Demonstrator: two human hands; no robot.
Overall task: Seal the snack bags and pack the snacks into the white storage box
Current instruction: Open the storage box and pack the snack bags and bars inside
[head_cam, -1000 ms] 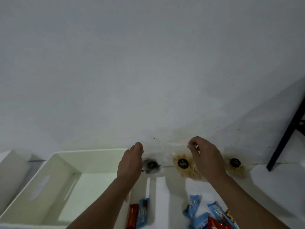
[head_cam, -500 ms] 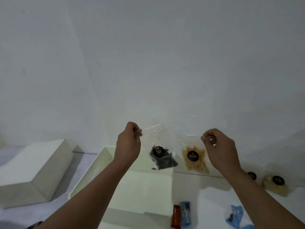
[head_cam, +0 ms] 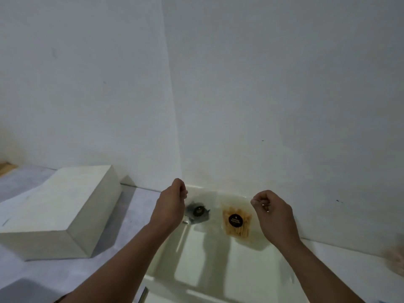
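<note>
My left hand [head_cam: 171,204] pinches the top of a clear bag with a dark snack [head_cam: 197,213] and a black round label. My right hand [head_cam: 272,212] pinches the top of a clear bag with yellow stick snacks [head_cam: 237,221], also with a black label. Both bags hang side by side over the open white storage box [head_cam: 218,270], which lies below and between my arms. The bags' top edges are nearly see-through, so I cannot tell whether they are sealed.
A white lid or block [head_cam: 59,206] lies upside-down to the left on the grey-white table. A blurred snack bag [head_cam: 395,259] sits at the right edge. A white wall stands right behind the box.
Both hands have carried the two bags left from the table's back edge to above the storage box. The view has swung left, so the loose wrapped snacks have left the frame.
</note>
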